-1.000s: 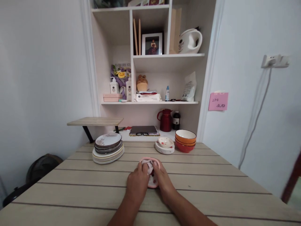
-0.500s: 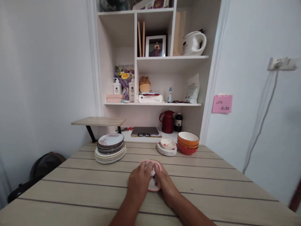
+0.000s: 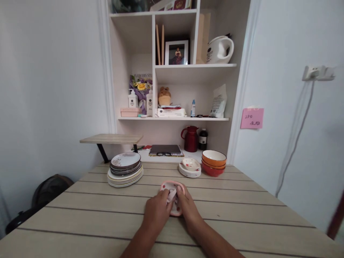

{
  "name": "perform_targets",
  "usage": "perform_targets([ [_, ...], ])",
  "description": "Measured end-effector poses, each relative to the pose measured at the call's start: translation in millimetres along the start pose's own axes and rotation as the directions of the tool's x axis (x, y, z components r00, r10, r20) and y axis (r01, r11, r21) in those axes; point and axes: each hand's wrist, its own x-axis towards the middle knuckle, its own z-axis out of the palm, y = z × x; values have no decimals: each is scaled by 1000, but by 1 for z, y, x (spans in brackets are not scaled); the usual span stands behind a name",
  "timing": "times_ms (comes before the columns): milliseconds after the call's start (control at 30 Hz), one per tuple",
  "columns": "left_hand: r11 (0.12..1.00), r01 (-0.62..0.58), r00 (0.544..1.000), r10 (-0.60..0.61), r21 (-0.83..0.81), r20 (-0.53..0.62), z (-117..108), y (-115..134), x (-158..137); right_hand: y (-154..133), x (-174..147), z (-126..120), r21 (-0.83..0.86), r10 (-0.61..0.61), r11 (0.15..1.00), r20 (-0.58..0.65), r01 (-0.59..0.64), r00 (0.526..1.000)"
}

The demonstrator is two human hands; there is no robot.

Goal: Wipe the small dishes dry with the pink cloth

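A small white dish with a pink rim and red spots is at the middle of the table, facing me. My right hand grips its right side, thumb over the rim. Inside the dish, my left hand pinches a crumpled white cloth or tissue against its surface. The fingers and cloth cover part of the dish's inside, and its underside is hidden.
On the wooden table, a tall stack of plates stands back left. Small plates topped by a little dish and orange and red bowls stand back right. A low raised shelf overhangs the far left.
My left hand has drawn slightly back and left within the dish, so the white cloth and the dish's upper left inside show more. My right hand keeps its grip.
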Motion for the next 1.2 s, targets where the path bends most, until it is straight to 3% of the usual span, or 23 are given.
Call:
perform_targets([
  [167, 927, -9, 999, -4, -375, -33, 4, -12, 5, 3, 0, -4, -24, -14, 1000, 32, 15, 999],
  [267, 888, 4, 985, -82, -460, -149, 4, -14, 5, 5, 1, -7, -77, -51, 996, 38, 54, 998],
  [367, 963, 54, 958, -125, -263, -259, 0, -14, 4, 7, 2, -7, -98, -146, 984, 41, 149, 988],
  [433, 988, 139, 953, -152, -66, -261, -5, -15, 4, 7, 2, -7, -76, -130, 988, 43, 133, 991],
  [500, 959, 271, 950, -253, 82, -182, -11, -19, 4, 7, 1, -6, -44, -90, 995, 26, 91, 996],
  [567, 904, 393, 919, -388, 170, -64, -16, -27, 4, 6, 0, -5, -11, -44, 999, -15, 44, 999],
  [667, 877, 436, 894, -447, 203, 9, -19, -38, 4, 7, 1, -5, 42, 20, 999, -86, -17, 996],
  [767, 908, 365, 921, -385, 205, 63, -15, -37, 5, 9, 3, -6, 75, 30, 997, -134, -20, 991],
  [967, 990, 100, 974, -119, 103, 191, -8, -23, 4, 10, 5, -10, 63, -7, 998, -128, 15, 992],
  [1200, 997, 74, 990, -71, -28, 119, -7, -30, 5, 8, 5, -10, 167, 58, 985, -124, -37, 991],
])
